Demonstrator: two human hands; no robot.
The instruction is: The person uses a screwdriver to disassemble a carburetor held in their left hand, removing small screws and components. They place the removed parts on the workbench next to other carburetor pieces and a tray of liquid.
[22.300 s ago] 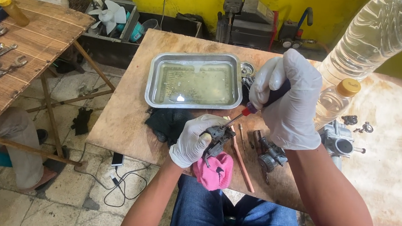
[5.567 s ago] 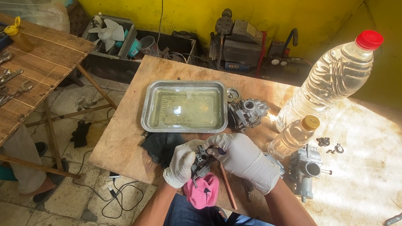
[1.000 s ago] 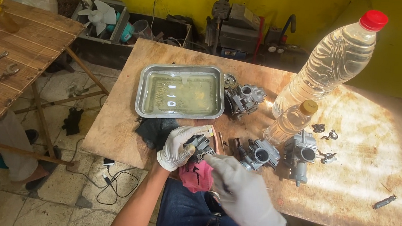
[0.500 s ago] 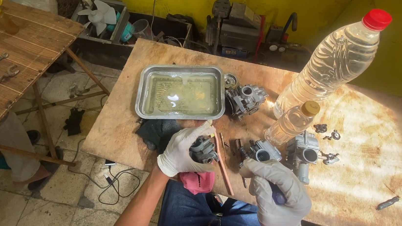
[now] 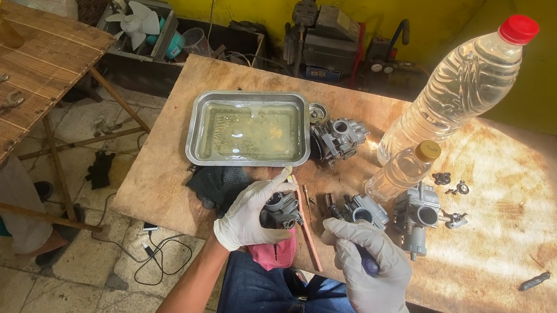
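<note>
Left hand: the left hand [image 5: 246, 213] wears a white glove. Its fingers are wrapped around a small grey carburetor [image 5: 281, 210] and hold it just above the near edge of the desk [image 5: 529, 235].
Right hand: the right hand [image 5: 370, 267] also wears a white glove. Its fingers are curled shut around a dark tool handle [image 5: 369, 263]. I cannot tell what kind of tip the tool has.
Which way: the held carburetor is to the left of the right hand, a short way off. The left hand already has it, so the left hand is the nearer one.
Long thing: a thin brown stick [image 5: 307, 226] lies between the two hands. It runs from far to near, tipped a little to the right.
Close by: a second carburetor [image 5: 359, 210] sits just past the right hand, and a third carburetor [image 5: 415, 217] is beside that one. A pink rag [image 5: 274, 253] hangs under the left hand. A dark cloth [image 5: 219, 183] lies next to it.
Farther back: a metal tray [image 5: 196, 135] holds yellowish liquid. A big clear bottle [image 5: 461, 85] and a small bottle [image 5: 402, 171] stand to the right of it.
Desk: it is bare, scratched wood with sun on the right side.
Room: yellow walls, a tiled floor [image 5: 76, 273], and a slat bench [image 5: 20, 84] with wrenches on the left.
</note>
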